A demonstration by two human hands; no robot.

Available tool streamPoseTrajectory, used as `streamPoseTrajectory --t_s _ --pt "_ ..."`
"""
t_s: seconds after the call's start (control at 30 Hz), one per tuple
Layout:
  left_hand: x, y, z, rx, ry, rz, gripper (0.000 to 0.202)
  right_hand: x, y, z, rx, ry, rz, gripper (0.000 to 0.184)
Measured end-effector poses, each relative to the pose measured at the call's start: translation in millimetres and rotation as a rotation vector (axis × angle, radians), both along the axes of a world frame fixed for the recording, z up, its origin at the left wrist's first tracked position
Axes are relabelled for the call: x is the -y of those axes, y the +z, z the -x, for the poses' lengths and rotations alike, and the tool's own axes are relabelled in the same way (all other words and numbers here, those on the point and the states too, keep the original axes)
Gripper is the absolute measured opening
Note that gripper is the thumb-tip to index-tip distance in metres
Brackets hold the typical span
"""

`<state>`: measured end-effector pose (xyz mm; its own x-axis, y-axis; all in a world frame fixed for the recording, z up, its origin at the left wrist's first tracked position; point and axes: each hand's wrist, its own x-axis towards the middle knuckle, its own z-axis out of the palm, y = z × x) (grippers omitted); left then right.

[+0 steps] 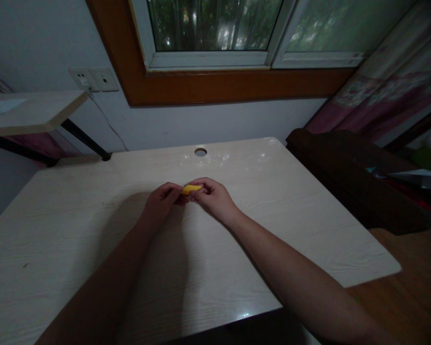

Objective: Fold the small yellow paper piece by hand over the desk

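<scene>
A: Where's the yellow piece (pixel 191 189)?
B: Mid-frame, over the pale table (pixel 280 239); whether it touches the top, I can't tell.
A: Can you read anything on it?
B: Too small to tell.
A: What's hidden?
B: Both ends, partly, behind fingers. The left hand (pixel 162 200) pinches the left end, the right hand (pixel 215 197) the right.
A: Its long axis?
B: Roughly left to right, the right end slightly higher in the frame.
A: Farther out?
B: A round hole (pixel 200 152) above the hands, a shelf (pixel 32 109) cut off at the left edge, a window (pixel 208 28) cropped on top.
</scene>
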<state>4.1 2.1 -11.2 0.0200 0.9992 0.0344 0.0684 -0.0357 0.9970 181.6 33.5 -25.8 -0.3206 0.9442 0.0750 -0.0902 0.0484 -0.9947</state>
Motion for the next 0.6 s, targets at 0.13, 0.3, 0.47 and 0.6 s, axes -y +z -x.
streamPoseTrajectory --t_s 0.13,0.3,0.47,0.6 --pt "-1.5 -0.3 2.3 0.018 -0.014 0.047 0.03 -0.3 0.0 -1.1 0.004 -0.013 -0.019 0.027" --pt "-1.5 2.5 4.8 0.013 -0.102 0.103 0.028 -0.8 0.5 -1.2 -0.1 -0.014 -0.021 0.026" --pt "-3.0 0.4 6.1 -0.005 -0.123 0.149 0.028 -0.5 1.8 -1.2 -0.09 -0.014 -0.032 0.024" --pt "-4.4 -2.4 5.4 -0.005 -0.1 0.147 0.028 -0.9 1.5 -1.6 -0.085 -0.016 -0.031 0.024"
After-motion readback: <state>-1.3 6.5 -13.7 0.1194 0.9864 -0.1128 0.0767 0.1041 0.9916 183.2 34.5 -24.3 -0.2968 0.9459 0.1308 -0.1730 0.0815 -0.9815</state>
